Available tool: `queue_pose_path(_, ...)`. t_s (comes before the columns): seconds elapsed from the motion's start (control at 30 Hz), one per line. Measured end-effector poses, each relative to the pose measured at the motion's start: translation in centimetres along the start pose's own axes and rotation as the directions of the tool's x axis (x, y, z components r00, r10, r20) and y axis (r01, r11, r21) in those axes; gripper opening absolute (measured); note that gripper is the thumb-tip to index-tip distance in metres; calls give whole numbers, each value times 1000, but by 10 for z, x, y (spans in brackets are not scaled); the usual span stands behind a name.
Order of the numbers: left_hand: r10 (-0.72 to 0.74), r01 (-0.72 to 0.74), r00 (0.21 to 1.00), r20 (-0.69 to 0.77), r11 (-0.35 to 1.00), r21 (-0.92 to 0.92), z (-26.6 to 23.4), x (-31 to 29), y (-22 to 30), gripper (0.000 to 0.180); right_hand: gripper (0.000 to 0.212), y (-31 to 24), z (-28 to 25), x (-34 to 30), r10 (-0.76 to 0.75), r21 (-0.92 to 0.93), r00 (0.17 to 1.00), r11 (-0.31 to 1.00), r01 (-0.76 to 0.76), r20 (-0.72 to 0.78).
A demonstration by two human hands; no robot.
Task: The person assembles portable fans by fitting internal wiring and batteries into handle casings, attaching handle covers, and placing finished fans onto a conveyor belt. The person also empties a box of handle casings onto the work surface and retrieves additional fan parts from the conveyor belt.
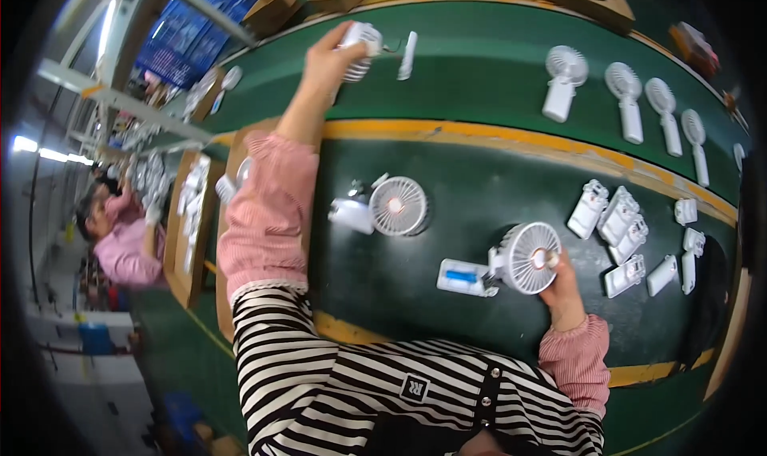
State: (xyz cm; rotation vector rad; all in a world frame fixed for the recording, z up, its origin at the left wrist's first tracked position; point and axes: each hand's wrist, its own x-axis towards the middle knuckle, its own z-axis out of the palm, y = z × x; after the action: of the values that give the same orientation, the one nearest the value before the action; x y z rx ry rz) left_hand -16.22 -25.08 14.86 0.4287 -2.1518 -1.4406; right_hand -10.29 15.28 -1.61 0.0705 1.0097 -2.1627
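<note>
My left hand (326, 60) reaches far over the green belt, its fingers closed on a white slotted fan part (361, 47). A thin wire runs from that part towards a narrow white strip (408, 55) on the belt. Near me, my right hand (566, 294) grips the round head of a handheld fan (519, 256) at its right rim, a fingertip by the hub. This fan's handle lies open to the left, showing a blue battery (462, 277). Left of it, a second fan (398, 206) rests on the dark green table beside a white handle piece (351, 215).
Several white handle pieces (620, 218) lie at the right of the table. Several handheld fans (625, 96) stand along the far belt. Cardboard boxes (188, 232) with white parts are at the left, near a co-worker in pink (132, 252). A yellow-edged ledge (479, 135) divides table and belt.
</note>
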Motion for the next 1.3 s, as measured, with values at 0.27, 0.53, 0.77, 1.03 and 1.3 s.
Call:
queue_pose_path(0.27, -119, 171, 953, -280, 971, 169, -169, -138, 5, 53, 39, 3, -13, 6, -36, 65, 999, 997, 34, 39)
queue_pose_path(0.53, -20, 226, 961, -277, 636, 738, -186, -240, -91, 67, 47, 2, -9, -4, -89, 52, 994, 995, 86, 59)
queue_pose_path(0.77, 227, -250, 967, 119, 738, 627, -73, -223, -16, 56, 55, -26, 13, -34, -275, -330, 962, 908, 257, -8)
queue_pose_path(1.03, 201, -631, 603, 772, 713, 306, 99, -244, 12, 58, 67, -45, -6, -71, -399, -464, 913, 828, 316, -89)
queue_pose_path(1.3, -129, -368, 639, 758, 815, 448, 142, -267, 1, 44, 50, -54, -4, -51, -566, -321, 808, 805, 499, -163)
